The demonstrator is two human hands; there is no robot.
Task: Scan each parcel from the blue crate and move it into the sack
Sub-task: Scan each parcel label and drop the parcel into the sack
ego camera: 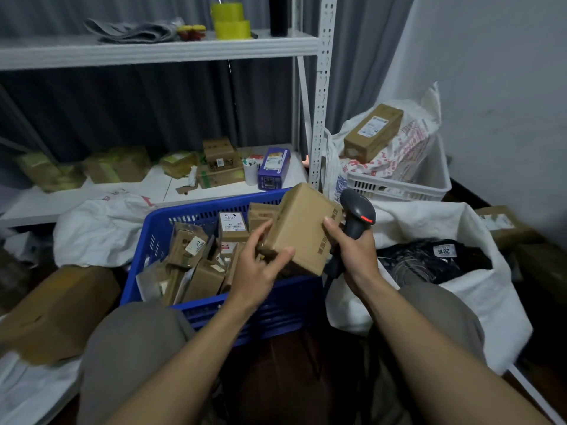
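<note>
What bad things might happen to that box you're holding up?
1. The parcel hangs tilted over the blue crate, gripped by the left hand at one end, so it might slip back among the other parcels.
2. The right hand grips the scanner while its thumb steadies the parcel; juggling both could drop one.
3. No label shows on the faces in view, so the scan may miss.

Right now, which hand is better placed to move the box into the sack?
Left, probably: the left hand grips the box, while the right hand holds the scanner, only its thumb on the box. The sack lies right.
</note>
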